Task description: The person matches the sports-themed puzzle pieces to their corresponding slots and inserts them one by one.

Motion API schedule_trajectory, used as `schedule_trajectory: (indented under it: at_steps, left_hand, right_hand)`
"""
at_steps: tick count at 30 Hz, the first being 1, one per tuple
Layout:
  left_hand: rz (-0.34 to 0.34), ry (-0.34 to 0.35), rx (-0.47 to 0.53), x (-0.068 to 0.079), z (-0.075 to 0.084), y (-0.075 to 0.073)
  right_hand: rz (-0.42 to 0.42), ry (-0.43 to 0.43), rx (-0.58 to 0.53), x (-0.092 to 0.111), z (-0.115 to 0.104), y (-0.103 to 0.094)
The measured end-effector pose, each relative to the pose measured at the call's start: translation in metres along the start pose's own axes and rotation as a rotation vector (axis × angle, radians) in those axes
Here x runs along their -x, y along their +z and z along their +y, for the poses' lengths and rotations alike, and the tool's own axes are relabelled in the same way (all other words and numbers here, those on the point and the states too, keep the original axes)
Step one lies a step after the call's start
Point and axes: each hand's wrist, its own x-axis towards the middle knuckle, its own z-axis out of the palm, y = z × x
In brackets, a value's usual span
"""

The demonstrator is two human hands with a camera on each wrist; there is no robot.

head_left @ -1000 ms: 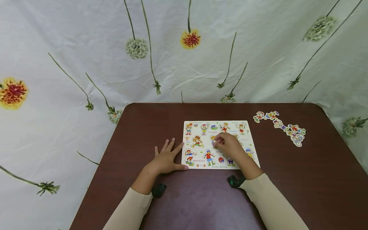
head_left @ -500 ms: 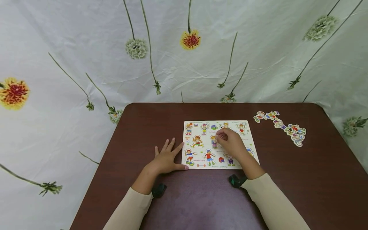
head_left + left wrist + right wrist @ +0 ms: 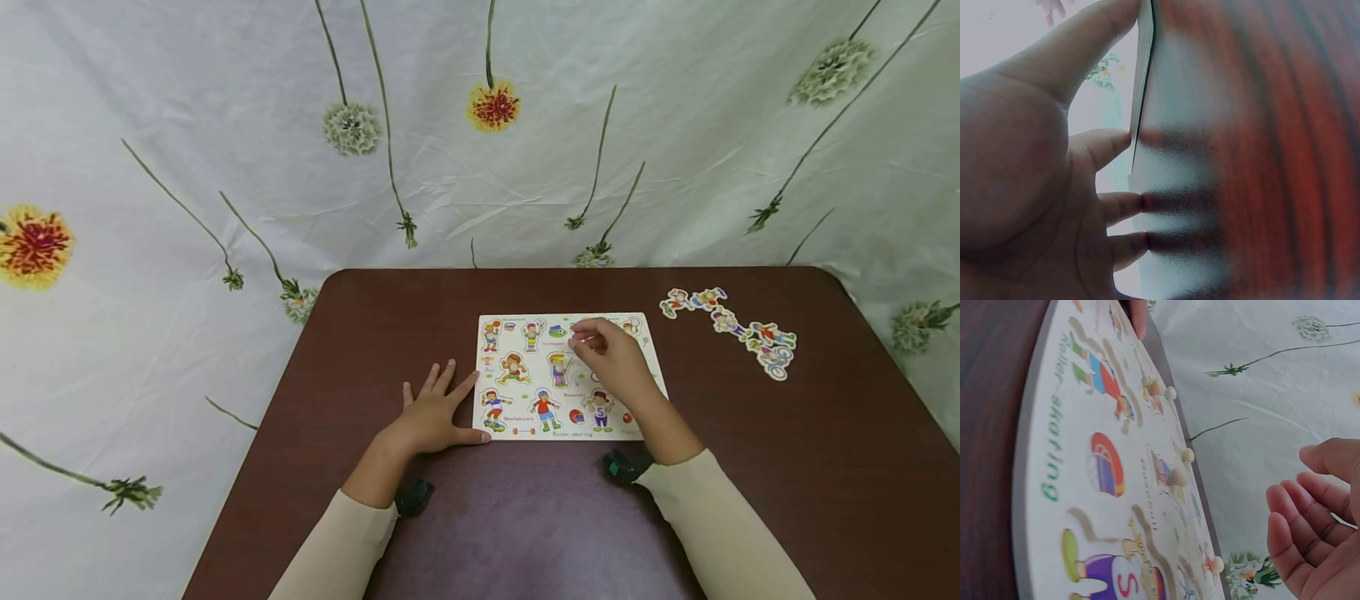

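A white wooden peg puzzle board [image 3: 521,404] printed with sports figures lies on the table. My left hand [image 3: 427,421] is spread flat at its left side, thumb on the near left corner and index fingertip at the edge. My right hand [image 3: 611,354] hovers over the board's right half with fingers loosely curled and covers some figures there. The right wrist view shows that hand [image 3: 1316,519] with nothing in its fingers. Just left of it, the baseball player piece [image 3: 558,369] sits in its recess, and a pale round knob [image 3: 1177,476] stands up from it.
Several loose figure pieces [image 3: 725,321] lie in a chain on the table [image 3: 825,467] to the right of the board, a cyclist piece [image 3: 775,363] at the near end. Behind the table's far edge hangs a white floral cloth [image 3: 525,183].
My right hand has lifted off the baseball player piece and drawn away to the right, uncovering that figure and the one with an S. The left hand has stayed in place.
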Motion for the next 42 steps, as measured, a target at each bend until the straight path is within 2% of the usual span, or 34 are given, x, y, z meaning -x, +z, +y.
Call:
schedule_trajectory:
  at_steps: [8,14,25,32,42]
  left_hand:
    - [0.0,0.001,0.002,0.0,0.001,0.0]
    - [0.0,0.001,0.0,0.0,0.0,-0.001]
    - [0.006,0.007,0.003,0.001,0.001,-0.001]
    - [0.008,0.011,0.012,0.002,0.002,0.0]
    - [0.011,0.006,0.015,0.001,0.001,0.001]
  right_hand:
    - [0.046,-0.002,-0.006,-0.001,-0.002,-0.01]
    - [0.066,-0.028,-0.056,-0.001,-0.001,-0.017]
    - [0.125,0.021,-0.058,0.0,0.002,-0.036]
    - [0.182,0.056,-0.035,0.003,0.01,-0.057]
    - [0.337,0.121,-0.097,0.013,0.031,-0.095]
